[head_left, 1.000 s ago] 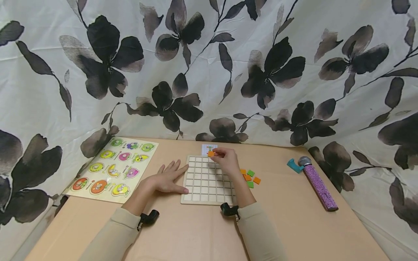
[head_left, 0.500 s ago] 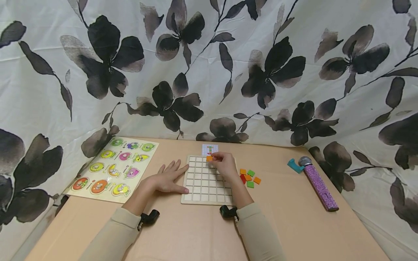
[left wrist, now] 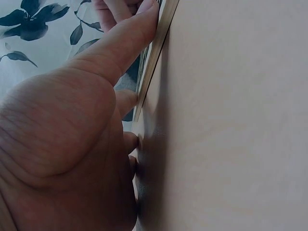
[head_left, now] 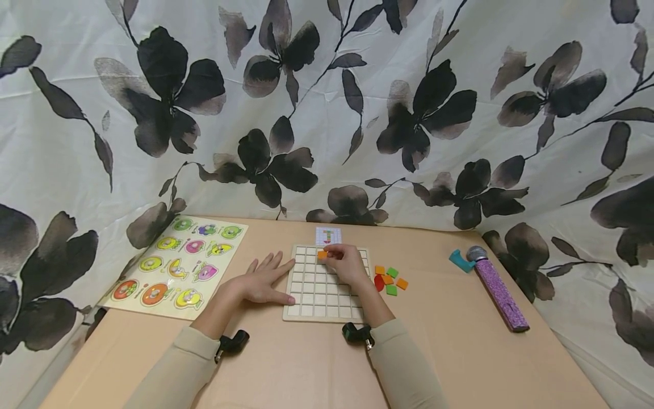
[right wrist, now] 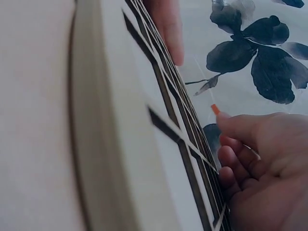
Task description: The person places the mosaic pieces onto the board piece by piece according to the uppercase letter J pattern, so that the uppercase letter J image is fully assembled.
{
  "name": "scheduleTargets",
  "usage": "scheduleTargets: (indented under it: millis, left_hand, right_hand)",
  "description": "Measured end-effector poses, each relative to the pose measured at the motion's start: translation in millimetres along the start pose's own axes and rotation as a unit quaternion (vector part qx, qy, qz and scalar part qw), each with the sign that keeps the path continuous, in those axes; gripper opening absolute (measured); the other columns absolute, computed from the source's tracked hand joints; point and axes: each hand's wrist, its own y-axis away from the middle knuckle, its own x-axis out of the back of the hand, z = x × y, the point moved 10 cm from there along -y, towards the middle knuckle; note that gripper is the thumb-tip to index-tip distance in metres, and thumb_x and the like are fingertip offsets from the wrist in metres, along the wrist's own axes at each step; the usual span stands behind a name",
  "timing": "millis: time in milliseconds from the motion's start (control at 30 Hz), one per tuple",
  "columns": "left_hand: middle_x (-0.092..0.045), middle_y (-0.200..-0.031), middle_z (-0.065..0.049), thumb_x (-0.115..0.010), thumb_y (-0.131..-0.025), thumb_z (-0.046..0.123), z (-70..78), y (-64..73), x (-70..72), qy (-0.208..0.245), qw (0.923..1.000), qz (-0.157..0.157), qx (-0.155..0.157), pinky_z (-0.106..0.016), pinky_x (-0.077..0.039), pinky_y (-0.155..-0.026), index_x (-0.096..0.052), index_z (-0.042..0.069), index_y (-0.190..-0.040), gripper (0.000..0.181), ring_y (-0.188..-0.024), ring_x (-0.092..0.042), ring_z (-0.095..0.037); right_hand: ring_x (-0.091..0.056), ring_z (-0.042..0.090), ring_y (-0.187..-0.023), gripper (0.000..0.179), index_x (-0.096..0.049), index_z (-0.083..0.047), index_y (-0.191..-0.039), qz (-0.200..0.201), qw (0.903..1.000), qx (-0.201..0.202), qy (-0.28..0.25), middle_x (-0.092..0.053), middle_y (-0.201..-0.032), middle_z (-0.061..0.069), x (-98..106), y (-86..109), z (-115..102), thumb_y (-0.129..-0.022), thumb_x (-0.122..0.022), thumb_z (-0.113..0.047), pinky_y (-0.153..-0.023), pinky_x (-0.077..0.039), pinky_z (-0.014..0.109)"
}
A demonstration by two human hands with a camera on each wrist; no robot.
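Observation:
A pale wooden grid board [head_left: 317,301] lies in the middle of the table. My right hand [head_left: 348,267] is over its upper part and pinches a small orange square tile [head_left: 322,255] between thumb and finger. In the right wrist view the orange tile [right wrist: 215,109] sticks out past the thumb tip, and the other fingers curl loosely close to the board. My left hand [head_left: 263,282] lies with spread fingers at the board's left edge. Its thumb and index finger rest on the rim, as the left wrist view shows. Behind the board is a small card [head_left: 328,235] with a coloured pattern on a grid.
Right of the board lie loose orange and green tiles [head_left: 392,289] with a red round piece [head_left: 378,283]. Farther right are a purple glitter microphone [head_left: 501,292] and a teal curved piece [head_left: 461,261]. A fruit sticker sheet [head_left: 176,264] lies on the left. A floral curtain hangs behind.
My right hand has moved the orange tile from beside the card toward me and slightly left, over the board's upper rows. The card and the red piece now show more fully. The left hand stays put.

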Motion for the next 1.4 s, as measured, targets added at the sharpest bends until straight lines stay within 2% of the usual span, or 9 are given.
scheduleTargets:
  millis: [233, 533, 800, 1100, 1400]
  left_hand:
    - [0.000, -0.173, -0.026, -0.071, -0.080, 0.077, -0.2, -0.2, -0.5, 0.002, 1.0000, -0.001, 0.002, -0.074, 0.009, -0.121, -0.023, 0.022, -0.168, 0.114, -0.160, 0.007, -0.049]
    - [0.000, -0.174, -0.025, -0.071, -0.082, 0.074, 3.5, 3.1, 1.9, -0.003, 0.9999, -0.006, 0.013, -0.071, 0.007, -0.124, -0.022, 0.020, -0.168, 0.113, -0.161, 0.006, -0.046]
    - [0.001, -0.175, -0.020, -0.072, -0.084, 0.071, -0.4, 1.0, 0.2, -0.022, 0.9993, -0.012, 0.028, -0.069, 0.006, -0.126, -0.020, 0.023, -0.168, 0.111, -0.162, 0.007, -0.042]
    - [0.000, -0.174, -0.024, -0.071, -0.079, 0.078, 1.2, 1.8, 0.8, 0.009, 0.9999, -0.006, 0.012, -0.073, 0.008, -0.122, -0.022, 0.023, -0.168, 0.116, -0.161, 0.007, -0.047]
    - [0.001, -0.175, -0.021, -0.067, -0.078, 0.083, -11.1, -6.3, -5.6, -0.004, 0.9999, 0.006, 0.007, -0.073, 0.009, -0.122, -0.020, 0.027, -0.168, 0.117, -0.161, 0.008, -0.044]
  right_hand:
    - [-0.059, 0.016, -0.081, 0.022, -0.079, -0.002, -0.110, -0.010, 0.9991, 0.020, 0.035, -0.074, -0.096, 0.011, -4, 0.3, 0, -0.088, -0.081, -0.003, -0.072, -0.049, 0.024]
    - [-0.058, 0.018, -0.083, 0.021, -0.078, -0.002, -0.111, -0.012, 0.9978, 0.009, 0.065, -0.070, -0.099, 0.011, -5, 0.8, 1, -0.090, -0.079, -0.004, -0.073, -0.049, 0.026]
    - [-0.057, 0.020, -0.085, 0.021, -0.077, -0.001, -0.114, -0.017, 0.9961, 0.009, 0.086, -0.068, -0.101, 0.012, -9, -1.4, 3, -0.093, -0.076, -0.004, -0.077, -0.050, 0.031]
    - [-0.059, 0.022, -0.090, 0.024, -0.076, 0.000, -0.118, -0.022, 0.9947, 0.010, 0.099, -0.069, -0.107, 0.013, -9, 0.3, 0, -0.095, -0.074, -0.005, -0.082, -0.053, 0.034]
    - [-0.059, 0.021, -0.089, 0.025, -0.076, 0.000, -0.119, -0.033, 0.9944, 0.010, 0.100, -0.067, -0.105, 0.012, -10, 0.5, 1, -0.095, -0.074, -0.006, -0.079, -0.050, 0.030]
